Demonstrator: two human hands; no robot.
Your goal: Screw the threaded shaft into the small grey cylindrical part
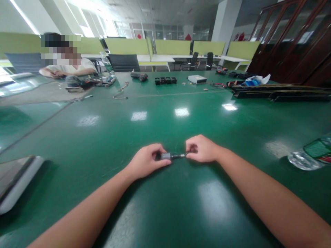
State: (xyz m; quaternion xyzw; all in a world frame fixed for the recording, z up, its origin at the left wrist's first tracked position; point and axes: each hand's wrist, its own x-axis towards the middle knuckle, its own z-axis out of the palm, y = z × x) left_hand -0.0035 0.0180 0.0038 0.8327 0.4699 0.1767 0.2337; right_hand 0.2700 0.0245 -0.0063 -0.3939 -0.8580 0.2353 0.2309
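Note:
My left hand (pixel 151 159) is closed on a small grey block-shaped piece (pixel 166 156), gripped between thumb and fingers a little above or on the green table. From the block's right side a thin black stem or short cable (pixel 176 156) runs toward my right hand, with a light silvery part near its end. My right hand (pixel 200 148) is curled, thumb and fingers pinched at a small dark part (pixel 191 151) at that end. The fingers partly hide it, so its kind cannot be made out.
A clear plastic bottle (pixel 307 159) lies at the right. A grey-edged flat device (pixel 20 179) rests at the left. Across the green table (pixel 165 120) are black blocks (pixel 165 81), a white box (pixel 197 79), cables and long black rails (pixel 279 92). A person (pixel 69 67) sits far left.

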